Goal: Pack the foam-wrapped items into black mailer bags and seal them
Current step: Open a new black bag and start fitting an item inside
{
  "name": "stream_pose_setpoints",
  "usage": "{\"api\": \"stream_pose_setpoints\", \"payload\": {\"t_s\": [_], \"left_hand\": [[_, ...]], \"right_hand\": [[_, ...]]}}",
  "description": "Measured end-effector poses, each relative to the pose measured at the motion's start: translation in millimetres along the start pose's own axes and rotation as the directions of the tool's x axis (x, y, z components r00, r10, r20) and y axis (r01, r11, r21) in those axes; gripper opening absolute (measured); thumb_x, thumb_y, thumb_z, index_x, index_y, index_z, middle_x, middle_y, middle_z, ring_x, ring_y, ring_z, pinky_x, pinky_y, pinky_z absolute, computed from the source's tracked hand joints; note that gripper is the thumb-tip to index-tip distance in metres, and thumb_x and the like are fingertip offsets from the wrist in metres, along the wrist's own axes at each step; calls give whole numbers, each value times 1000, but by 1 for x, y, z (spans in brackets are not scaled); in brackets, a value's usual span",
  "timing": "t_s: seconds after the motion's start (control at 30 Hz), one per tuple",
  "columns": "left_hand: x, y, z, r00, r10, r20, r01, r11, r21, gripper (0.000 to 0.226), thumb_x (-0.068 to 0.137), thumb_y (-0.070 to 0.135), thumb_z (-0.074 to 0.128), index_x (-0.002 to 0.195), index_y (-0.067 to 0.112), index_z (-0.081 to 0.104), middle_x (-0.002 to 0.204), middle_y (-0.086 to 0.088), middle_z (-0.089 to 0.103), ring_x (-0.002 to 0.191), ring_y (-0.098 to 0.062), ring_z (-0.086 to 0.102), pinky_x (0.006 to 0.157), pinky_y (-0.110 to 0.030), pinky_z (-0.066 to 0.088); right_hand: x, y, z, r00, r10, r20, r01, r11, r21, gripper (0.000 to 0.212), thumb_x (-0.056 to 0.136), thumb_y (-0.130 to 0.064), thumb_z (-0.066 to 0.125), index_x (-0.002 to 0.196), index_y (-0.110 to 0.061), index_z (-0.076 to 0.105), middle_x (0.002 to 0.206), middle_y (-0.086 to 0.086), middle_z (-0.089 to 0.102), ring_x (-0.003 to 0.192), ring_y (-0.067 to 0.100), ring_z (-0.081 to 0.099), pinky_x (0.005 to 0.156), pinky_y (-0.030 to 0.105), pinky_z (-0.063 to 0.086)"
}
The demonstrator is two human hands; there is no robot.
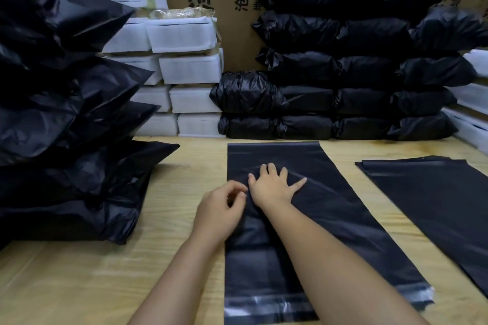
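Head view puts the sealing strip [266,302] of the black mailer bag [343,232] nearest you. The bag lies flat on the wooden table [171,219], its other end pointing away. Your right hand [274,185] lies palm-down on it, fingers spread and straight. Your left hand [220,206] sits at the bag's left edge with fingers curled toward the thumb; whether it pinches the film I cannot tell. Just to the right lies a stack of flat mailer bags [435,206]. Farther back, the foam-wrapped items [194,99] are stacked against the cardboard [232,34], with sealed black parcels [343,103] beside them. The bag looks empty, so loading is probably ahead. The risk is that slick film slides or creases under your palm, and a wrinkle reaching the strip would likely leave a gap in the seal.
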State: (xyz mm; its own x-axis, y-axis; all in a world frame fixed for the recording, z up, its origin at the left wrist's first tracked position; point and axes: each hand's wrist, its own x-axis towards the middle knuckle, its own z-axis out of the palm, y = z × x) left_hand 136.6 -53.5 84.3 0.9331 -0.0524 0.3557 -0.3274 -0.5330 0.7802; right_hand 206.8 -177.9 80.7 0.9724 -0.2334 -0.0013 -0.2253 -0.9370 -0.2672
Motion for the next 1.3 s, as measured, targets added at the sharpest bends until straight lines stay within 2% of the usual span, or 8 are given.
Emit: {"api": "stream_pose_setpoints", "payload": {"t_s": [0.1, 0.27, 0.43, 0.63, 0.8, 0.93, 1.1, 1.3], "left_hand": [[-3, 0, 2, 975, 155, 156, -197, 934, 298, 17, 86, 24, 57, 97, 25, 70, 98, 12, 69, 93, -9, 61, 87, -29, 45], [-1, -5, 3, 974, 181, 139, -223, 882, 416, 23, 86, 30, 55, 104, 24, 67, 109, 13, 65, 102, -9, 57, 94, -26, 38], [0, -9, 4, 982, 137, 133, -186, 840, 510, 25, 87, 34, 50, 110, 29, 59, 116, 17, 60, 109, -6, 53, 108, -29, 19], [-1, -5, 0, 980, 154, 126, -199, 710, 675, 28, 94, 25, 40, 116, 25, 58, 116, 11, 61, 116, -11, 51, 111, -36, 16], [-13, 15, 3, 846, 445, 293, -533, 731, 427, 16, 88, 31, 59, 93, 19, 69, 94, 7, 70, 94, -15, 63, 85, -32, 46], [-24, 22, 8, 821, 392, 416, -497, 849, 180, 26, 76, 52, 69, 83, 28, 70, 107, 16, 65, 108, 3, 51, 97, -18, 35], [-23, 20, 7, 808, 376, 454, -511, 832, 219, 16, 82, 44, 68, 85, 29, 73, 115, 19, 64, 110, 4, 50, 100, -16, 33], [-23, 24, 10, 832, 365, 418, -489, 839, 239, 17, 89, 38, 60, 93, 25, 70, 101, 14, 69, 97, -1, 59, 90, -27, 46]], "right_hand": [[7, -4, 0, 1000, -14, -21, 15, 999, 50, 59, 98, -50, 24, 150, -22, 23, 156, -3, 19, 144, 28, 6, 107, 68, -6], [8, 12, -12, 971, -198, -136, 231, 922, 310, 54, 100, -41, 33, 149, -18, 26, 158, 7, 16, 145, 30, -4, 117, 45, -5], [-17, 58, -32, 913, -404, -59, 408, 907, 106, 46, 95, -49, 40, 138, -32, 45, 155, -4, 26, 146, 17, 7, 113, 51, -8], [-57, 129, -34, 979, -103, 176, 128, 982, -138, 70, 82, -80, 15, 146, -52, 5, 159, -9, -6, 146, 25, -10, 112, 54, -7], [-59, 131, -27, 987, -107, 116, 124, 981, -151, 65, 83, -78, 7, 143, -55, -3, 159, -10, -9, 145, 26, -12, 112, 52, -10], [-58, 130, -26, 991, -114, 65, 123, 981, -149, 65, 87, -74, 11, 147, -49, 4, 160, -8, -2, 146, 23, -7, 113, 51, -7], [-70, 127, -32, 989, -110, -99, 93, 982, -163, 60, 95, -60, 24, 146, -30, 30, 157, -2, 22, 145, 19, 13, 116, 46, 9], [-100, 102, -56, 795, -452, -404, 488, 873, -15, 20, 91, -30, 59, 103, -19, 70, 103, -6, 68, 98, 16, 60, 85, 32, 46]]}}
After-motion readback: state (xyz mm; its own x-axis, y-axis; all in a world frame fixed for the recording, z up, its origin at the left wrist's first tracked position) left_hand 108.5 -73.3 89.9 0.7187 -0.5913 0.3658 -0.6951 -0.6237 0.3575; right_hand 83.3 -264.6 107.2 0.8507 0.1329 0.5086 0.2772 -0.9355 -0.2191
